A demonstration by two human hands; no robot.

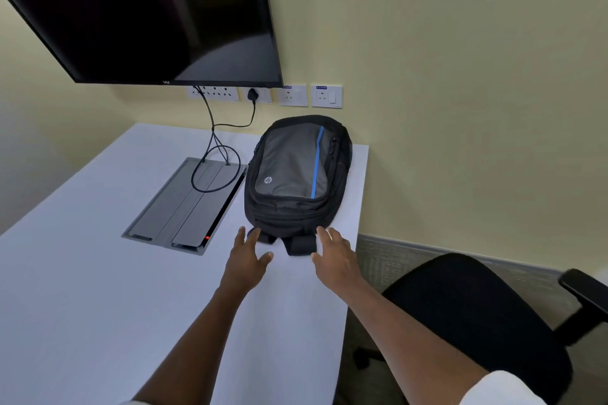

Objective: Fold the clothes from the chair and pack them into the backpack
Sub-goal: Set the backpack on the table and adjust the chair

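Observation:
A black and grey backpack (296, 174) with a blue stripe lies flat and zipped on the white table (98, 273), near its far right corner. My left hand (248, 251) hovers open just in front of the pack's near left edge, fingers spread. My right hand (334, 251) is open too, at the pack's near right edge beside a black strap end. Neither hand holds anything. A black office chair (473, 316) stands to the right of the table; its seat looks bare and no clothes are in view.
A grey cable hatch (184, 207) with a red light is set into the table left of the backpack, with black cables (214, 141) running up to wall sockets (292, 95). A large dark screen (148, 16) hangs on the wall above.

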